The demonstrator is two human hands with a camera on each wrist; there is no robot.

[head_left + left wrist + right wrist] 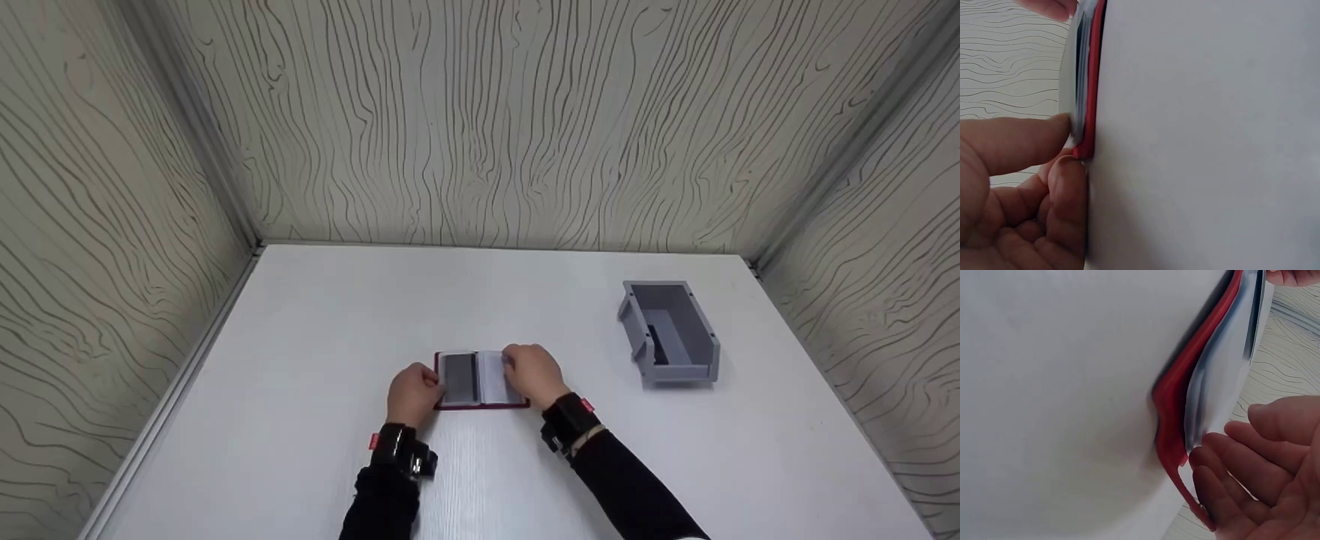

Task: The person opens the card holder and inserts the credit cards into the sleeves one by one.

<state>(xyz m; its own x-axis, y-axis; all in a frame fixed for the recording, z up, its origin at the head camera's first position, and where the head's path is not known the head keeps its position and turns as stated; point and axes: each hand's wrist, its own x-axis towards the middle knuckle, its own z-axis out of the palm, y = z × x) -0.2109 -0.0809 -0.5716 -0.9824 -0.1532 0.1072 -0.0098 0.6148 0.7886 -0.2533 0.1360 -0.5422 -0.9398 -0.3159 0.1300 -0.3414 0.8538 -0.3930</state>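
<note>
A small card holder with a red cover and clear plastic sleeves lies spread on the white table. At its left edge my left hand pinches it. In the left wrist view the thumb presses on the sleeves, with curled fingers beside the red cover. My right hand is at the right edge. The right wrist view shows its bent fingers touching the edge of the sleeves, the thumb standing apart. There the red cover bends outward under the sleeves.
A grey plastic bin stands on the right of the table, with a dark item inside along its left wall. Wood-patterned panels enclose the back and sides of the white table.
</note>
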